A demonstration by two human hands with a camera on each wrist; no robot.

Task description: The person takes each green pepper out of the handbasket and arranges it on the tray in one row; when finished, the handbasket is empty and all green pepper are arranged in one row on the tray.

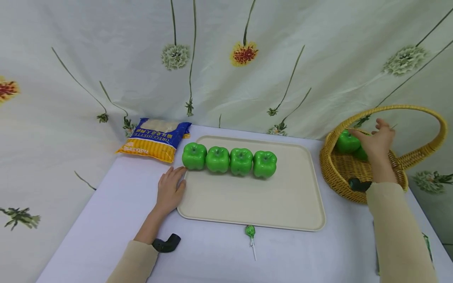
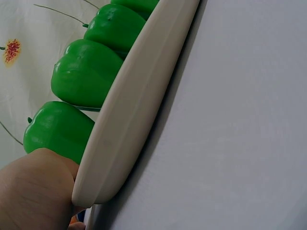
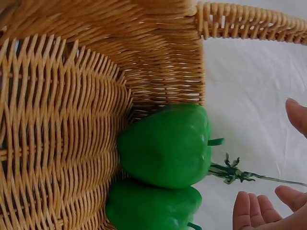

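Green peppers (image 1: 241, 162) stand stem up in a row of four at the upper left of the tray (image 1: 255, 200), close side by side, I judge to save room on it. I see two more peppers (image 3: 165, 146) inside the basket (image 1: 329, 169) at the right of the frame, leaning together by its wall. Over them hangs the right hand (image 1: 380, 139), its grip apart and holding nothing. The left hand (image 1: 171, 188) rests at the tray's left rim, its grip relaxed, probably to steady it.

The handle (image 1: 421, 156) arches over the basket and, to my eye, narrows the way in and out. A dark wrist camera (image 1: 359, 184) hides part of the basket from my head view.

A pasta bag (image 1: 155, 139) lies just beside the tray, upper left. A lollipop (image 1: 250, 232) lies on the counter (image 1: 212, 251) below it; something green-edged (image 1: 427, 244), lower right, is mostly behind the sleeve (image 1: 400, 232).
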